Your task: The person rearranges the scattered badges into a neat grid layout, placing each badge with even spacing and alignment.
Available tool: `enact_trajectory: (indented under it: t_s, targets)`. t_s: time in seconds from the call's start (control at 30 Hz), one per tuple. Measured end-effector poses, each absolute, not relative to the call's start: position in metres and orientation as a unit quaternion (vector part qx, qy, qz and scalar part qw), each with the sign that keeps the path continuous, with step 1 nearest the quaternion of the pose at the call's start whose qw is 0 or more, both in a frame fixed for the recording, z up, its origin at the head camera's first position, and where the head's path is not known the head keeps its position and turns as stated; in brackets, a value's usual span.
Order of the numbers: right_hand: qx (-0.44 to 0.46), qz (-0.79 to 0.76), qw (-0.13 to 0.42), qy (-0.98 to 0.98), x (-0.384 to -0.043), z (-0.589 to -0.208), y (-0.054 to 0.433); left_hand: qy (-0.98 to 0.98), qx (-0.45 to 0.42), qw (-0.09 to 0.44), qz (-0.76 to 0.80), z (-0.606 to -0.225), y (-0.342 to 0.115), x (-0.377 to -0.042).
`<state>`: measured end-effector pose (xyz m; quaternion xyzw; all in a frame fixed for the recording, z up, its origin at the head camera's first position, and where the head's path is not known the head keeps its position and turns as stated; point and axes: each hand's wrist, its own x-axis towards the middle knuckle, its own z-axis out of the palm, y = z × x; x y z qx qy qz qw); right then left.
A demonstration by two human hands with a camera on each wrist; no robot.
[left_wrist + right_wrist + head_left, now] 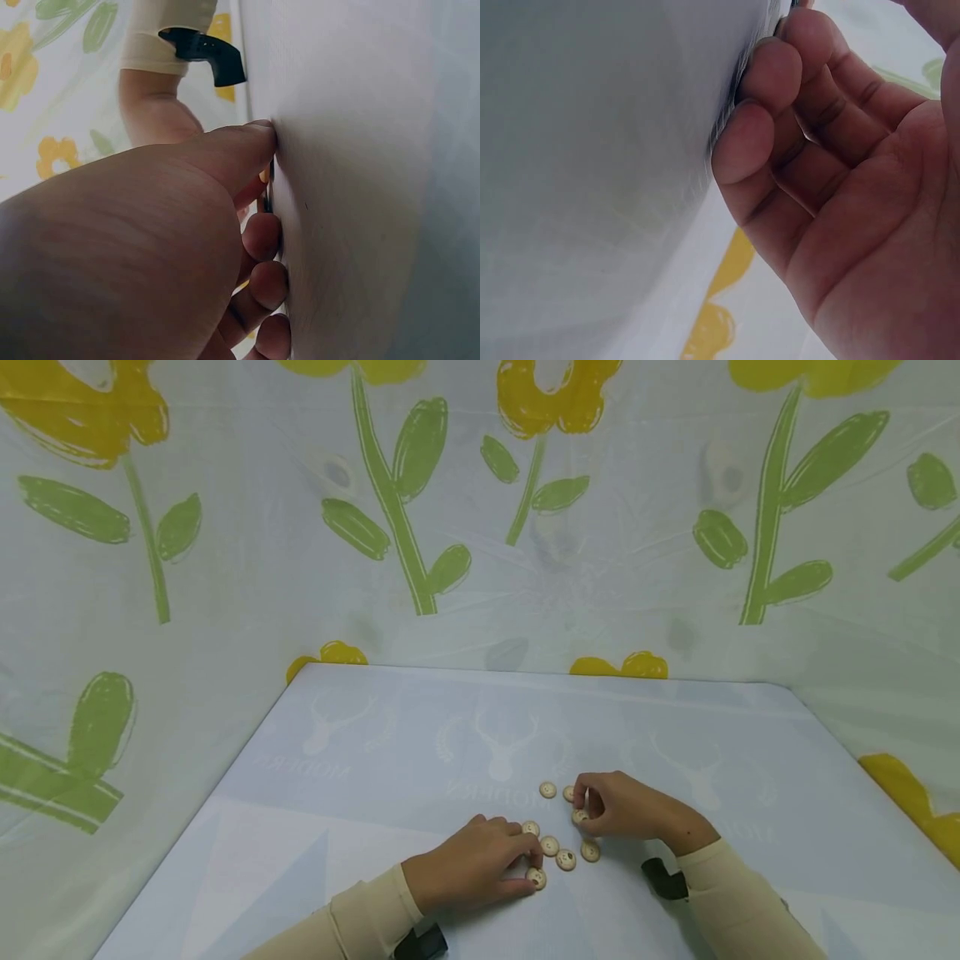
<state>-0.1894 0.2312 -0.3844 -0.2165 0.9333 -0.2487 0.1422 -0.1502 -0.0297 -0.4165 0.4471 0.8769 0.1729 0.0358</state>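
Note:
Several small round wooden discs with dark marks on their faces lie in a loose group near the table's middle. My left hand pinches a near disc between thumb and forefinger, low at the tabletop. To its right, my right hand pinches another disc the same way. Between the hands lie a pale disc and a spotted disc. In the left wrist view the thumb reaches the table surface; the right wrist view shows curled fingers right at the tabletop, the discs hidden there.
Beyond the hands sits a lone disc, with another one partly behind the right fingers. A pale table with faint deer prints spreads around them. A flower-printed curtain hangs behind and at both sides.

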Motion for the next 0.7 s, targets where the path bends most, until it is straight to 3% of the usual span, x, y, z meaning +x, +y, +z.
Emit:
enact_trajectory:
  t_s: [0.7]
  targets:
    - [-0.161,-0.239,0.119,0.95,-0.1912,-0.3845,0.2365,0.877,0.448,0.031,0.172,-0.4174,-0.0291,-0.1507]
